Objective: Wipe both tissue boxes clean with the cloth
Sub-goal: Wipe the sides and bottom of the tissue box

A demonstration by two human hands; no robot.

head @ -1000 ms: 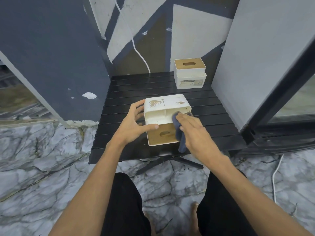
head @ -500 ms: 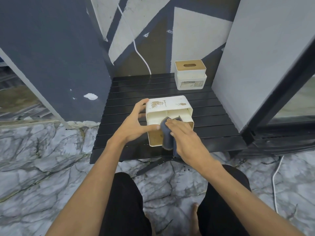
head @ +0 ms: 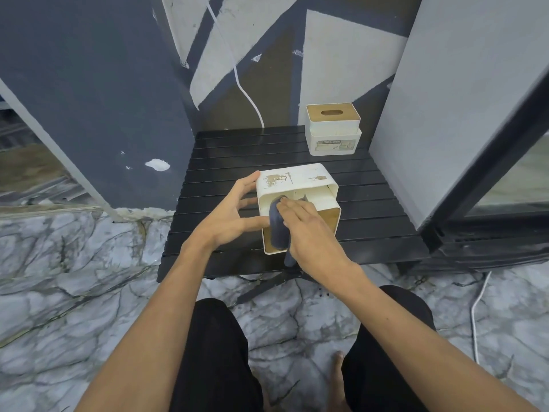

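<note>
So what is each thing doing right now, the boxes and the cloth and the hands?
Near tissue box: tipped on its side on the black table, brown marks on its upper face.
Far tissue box: upright at the back, untouched.
Cloth: pressed against the near box.
Left hand: steadying the near box, fingers straight.
Right hand: flat on the cloth, pressing it.

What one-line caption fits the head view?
Left hand steadies tipped tissue box while right hand presses cloth against it.
</note>
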